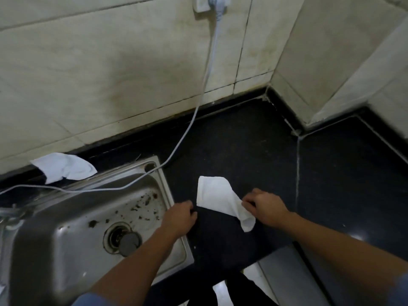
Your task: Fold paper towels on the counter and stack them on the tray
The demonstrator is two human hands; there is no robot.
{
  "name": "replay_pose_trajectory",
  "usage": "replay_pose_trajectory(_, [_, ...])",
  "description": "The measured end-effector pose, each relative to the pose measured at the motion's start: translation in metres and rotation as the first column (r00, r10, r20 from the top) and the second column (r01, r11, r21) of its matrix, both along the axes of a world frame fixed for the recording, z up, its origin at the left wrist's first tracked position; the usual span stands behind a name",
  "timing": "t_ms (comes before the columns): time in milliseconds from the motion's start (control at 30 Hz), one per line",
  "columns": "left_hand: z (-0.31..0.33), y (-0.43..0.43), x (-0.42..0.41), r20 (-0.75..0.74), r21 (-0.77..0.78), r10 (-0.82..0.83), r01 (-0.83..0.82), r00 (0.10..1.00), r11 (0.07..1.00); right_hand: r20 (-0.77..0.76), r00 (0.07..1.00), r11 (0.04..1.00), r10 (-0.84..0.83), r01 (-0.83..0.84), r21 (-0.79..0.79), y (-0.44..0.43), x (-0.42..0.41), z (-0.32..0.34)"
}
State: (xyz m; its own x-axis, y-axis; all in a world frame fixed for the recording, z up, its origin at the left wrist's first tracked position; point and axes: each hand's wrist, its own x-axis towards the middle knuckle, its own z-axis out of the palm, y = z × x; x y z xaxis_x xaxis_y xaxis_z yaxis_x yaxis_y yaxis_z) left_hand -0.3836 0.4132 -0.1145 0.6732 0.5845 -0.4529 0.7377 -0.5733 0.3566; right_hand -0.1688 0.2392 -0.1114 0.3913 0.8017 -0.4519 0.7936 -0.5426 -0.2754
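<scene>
Where the black stone tabletop (242,140) meets stained cream wall tiles (110,62), it turns a corner at the right. A steel sink (66,228), spotted with debris, is set into it at the left. A white cable (206,69) drops from a wall socket (199,4) and crosses the sink's rim. One paper towel (215,193) lies on the tabletop just right of the sink. Right hand (268,206) pinches its rumpled right end. Left hand (180,216), fingers curled, sits just beside its near left corner; contact cannot be confirmed. A second paper towel (64,167) lies crumpled behind the sink, against the wall.
</scene>
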Motion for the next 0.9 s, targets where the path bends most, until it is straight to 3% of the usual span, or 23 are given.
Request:
replay_pose_trajectory(133, [-0.019,-0.001,0.034,-0.021,-0.034,0.231,-0.231,0.973,0.972,0.022,0.992,0.991,-0.124,0.122,0.054,0.026,0.017,-0.01])
replay_pose_trajectory(300, [-0.032,-0.016,0.06,-0.026,-0.046,0.348,-0.349,0.937,0.936,-0.018,0.999,0.999,-0.04,0.04,0.004,0.038,0.004,-0.035])
replay_pose_trajectory(500, [-0.013,-0.038,0.047,0.181,-0.106,0.429,-0.417,0.885,0.903,-0.054,0.981,0.98,-0.187,0.19,0.053,0.004,0.041,-0.02])
replay_pose_trajectory(667, [0.01,-0.044,0.041,0.286,-0.277,0.583,-0.517,0.76,0.81,-0.161,0.953,0.95,-0.258,0.281,0.139,-0.018,0.067,-0.01])
replay_pose_trajectory(800, [0.019,-0.034,0.055,0.332,-0.435,0.741,-0.602,0.584,0.669,-0.342,0.868,0.835,-0.361,0.464,0.295,-0.017,0.073,-0.009])
replay_pose_trajectory(900, [0.012,-0.023,0.069,0.34,-0.439,0.749,-0.608,0.569,0.662,-0.447,0.751,0.69,-0.486,0.644,0.331,-0.003,0.074,-0.01])
